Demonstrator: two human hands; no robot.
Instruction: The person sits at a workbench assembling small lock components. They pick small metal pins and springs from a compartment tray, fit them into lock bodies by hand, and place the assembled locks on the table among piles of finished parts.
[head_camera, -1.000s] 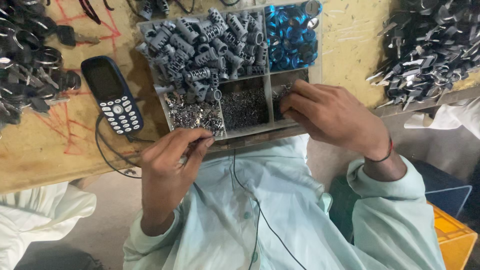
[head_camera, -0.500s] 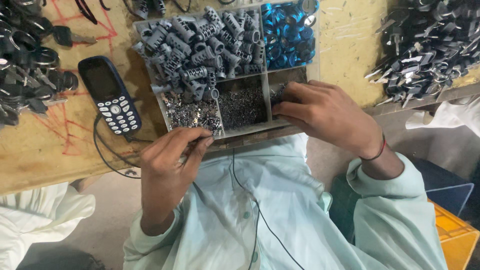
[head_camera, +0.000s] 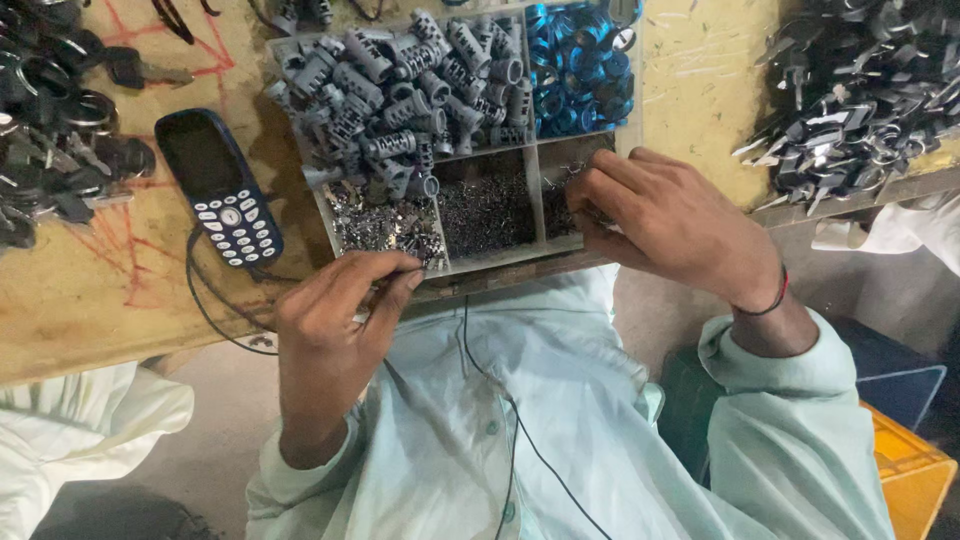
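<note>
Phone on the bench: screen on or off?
Off, as far as it shows. The phone lies face up left of the parts tray; its screen is dark, only the pale keys stand out.

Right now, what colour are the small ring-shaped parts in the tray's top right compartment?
Blue: the small ring-shaped parts are shiny metallic blue, shown best in the head view, just above the right hand.

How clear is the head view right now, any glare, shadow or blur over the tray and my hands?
Head view: even, soft light with no harsh glare; the blue rings show only small highlights. The right hand shades the compartment of the tray beneath it, so its contents are hard to read. The left hand is sharp, its pinched piece too small to tell. Frame corners look slightly stretched.
</note>
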